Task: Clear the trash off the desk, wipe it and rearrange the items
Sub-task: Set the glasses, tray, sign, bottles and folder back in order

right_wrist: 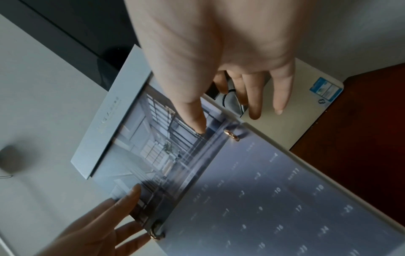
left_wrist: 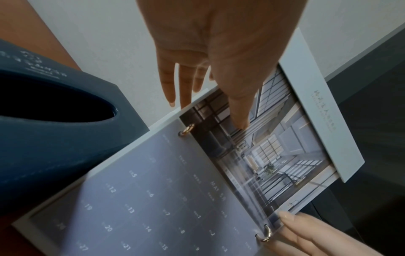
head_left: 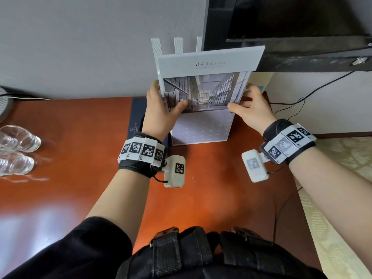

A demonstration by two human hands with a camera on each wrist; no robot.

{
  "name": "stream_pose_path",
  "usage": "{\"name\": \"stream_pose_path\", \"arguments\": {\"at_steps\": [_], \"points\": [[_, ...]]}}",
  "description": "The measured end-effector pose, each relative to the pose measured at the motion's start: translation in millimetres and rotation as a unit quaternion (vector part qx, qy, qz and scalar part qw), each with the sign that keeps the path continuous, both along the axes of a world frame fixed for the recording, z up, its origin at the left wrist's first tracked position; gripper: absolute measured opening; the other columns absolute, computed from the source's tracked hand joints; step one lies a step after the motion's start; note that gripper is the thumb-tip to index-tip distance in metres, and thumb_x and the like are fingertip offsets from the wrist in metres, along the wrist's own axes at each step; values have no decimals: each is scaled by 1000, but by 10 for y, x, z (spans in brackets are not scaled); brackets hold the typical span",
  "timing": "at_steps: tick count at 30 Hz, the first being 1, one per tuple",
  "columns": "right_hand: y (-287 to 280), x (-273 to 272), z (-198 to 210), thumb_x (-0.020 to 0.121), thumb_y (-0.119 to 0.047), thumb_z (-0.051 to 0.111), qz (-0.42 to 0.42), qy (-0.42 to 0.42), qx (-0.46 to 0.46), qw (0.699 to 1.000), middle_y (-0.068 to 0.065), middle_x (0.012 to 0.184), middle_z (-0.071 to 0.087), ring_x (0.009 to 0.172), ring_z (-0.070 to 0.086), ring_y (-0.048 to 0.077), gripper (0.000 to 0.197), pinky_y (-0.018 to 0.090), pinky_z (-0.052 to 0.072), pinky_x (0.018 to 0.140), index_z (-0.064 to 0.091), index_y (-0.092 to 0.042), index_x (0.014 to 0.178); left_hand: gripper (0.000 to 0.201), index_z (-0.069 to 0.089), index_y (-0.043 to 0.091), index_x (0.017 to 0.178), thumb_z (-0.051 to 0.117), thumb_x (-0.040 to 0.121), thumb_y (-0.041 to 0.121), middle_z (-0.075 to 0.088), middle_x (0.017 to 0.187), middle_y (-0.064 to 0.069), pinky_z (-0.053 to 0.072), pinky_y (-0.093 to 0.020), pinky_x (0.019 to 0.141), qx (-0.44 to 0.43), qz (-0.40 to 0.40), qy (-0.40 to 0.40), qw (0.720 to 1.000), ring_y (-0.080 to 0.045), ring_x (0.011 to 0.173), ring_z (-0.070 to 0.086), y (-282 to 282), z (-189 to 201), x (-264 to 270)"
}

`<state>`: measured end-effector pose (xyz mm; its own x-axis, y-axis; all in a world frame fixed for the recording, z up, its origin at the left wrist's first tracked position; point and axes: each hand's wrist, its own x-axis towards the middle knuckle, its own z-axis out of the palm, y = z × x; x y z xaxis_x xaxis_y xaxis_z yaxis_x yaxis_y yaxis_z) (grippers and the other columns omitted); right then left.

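Observation:
A ring-bound desk calendar (head_left: 205,93) stands at the back of the orange-brown desk (head_left: 80,158), near the wall. Its upper leaf shows a building photo and its lower leaf a grey date grid (left_wrist: 175,199). My left hand (head_left: 159,109) pinches the left edge, thumb on the photo (left_wrist: 238,121) and fingers behind. On the right edge my right hand (head_left: 249,109) does the same, its thumb (right_wrist: 195,121) on the front and its fingers behind the leaf. The calendar's foot rests on the desk.
A dark blue tissue box (head_left: 136,121) lies just left of the calendar, under my left wrist. Clear plastic bottles (head_left: 18,141) stand at the desk's left edge. A white router (right_wrist: 306,104) with upright antennas (head_left: 178,45) sits behind the calendar. A black TV (head_left: 281,27) hangs above, and cables (head_left: 302,97) run on the right.

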<state>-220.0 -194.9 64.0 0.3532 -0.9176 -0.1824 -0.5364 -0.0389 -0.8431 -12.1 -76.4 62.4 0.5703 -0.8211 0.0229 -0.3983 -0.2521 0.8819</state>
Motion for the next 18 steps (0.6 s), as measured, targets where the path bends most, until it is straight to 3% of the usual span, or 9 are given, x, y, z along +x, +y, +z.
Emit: {"name": "stream_pose_path", "arguments": {"at_steps": [3,5,8,11,13,18], "points": [[-28,45,2,86,-16,67,13,-37,9,999,-4,127,55,102,62,10,58,17,46,82,36,-16,136,94,26,28,138,72,64,63,50,124,-21,50,-54,90,-3,1,37,999,-38,112,55,-47,-147,45],[-43,72,-11,86,-12,66,26,-57,25,998,-8,117,59,100,62,7,53,23,50,89,38,-16,131,97,24,29,139,72,63,65,50,129,-18,48,-54,95,-10,2,51,999,-35,118,53,-65,-169,50],[-67,90,-56,85,-11,68,42,-78,52,995,-4,120,60,107,61,10,55,37,47,101,35,-20,128,94,25,8,140,73,71,50,47,136,-9,41,-45,106,-30,-11,40,999,-21,129,46,-74,-100,17],[-65,80,-62,84,-12,70,51,-81,51,994,-2,125,59,112,59,11,63,38,44,105,32,-17,134,73,34,8,133,75,77,30,51,131,-5,40,-28,104,-50,-16,15,999,-13,123,48,-83,-106,-7],[-48,67,-61,84,-11,70,51,-81,49,994,-2,125,59,113,59,10,64,37,44,105,32,-15,135,70,34,9,133,75,79,24,51,130,-4,39,-20,100,-55,-12,11,998,-10,121,49,-84,-100,-23],[17,14,-99,77,-24,77,40,-52,12,998,-2,128,59,115,58,12,71,40,44,104,35,-18,133,68,37,11,132,76,78,28,56,127,-3,43,-27,98,-32,-7,-6,999,-11,117,52,-53,-62,-72]]}}
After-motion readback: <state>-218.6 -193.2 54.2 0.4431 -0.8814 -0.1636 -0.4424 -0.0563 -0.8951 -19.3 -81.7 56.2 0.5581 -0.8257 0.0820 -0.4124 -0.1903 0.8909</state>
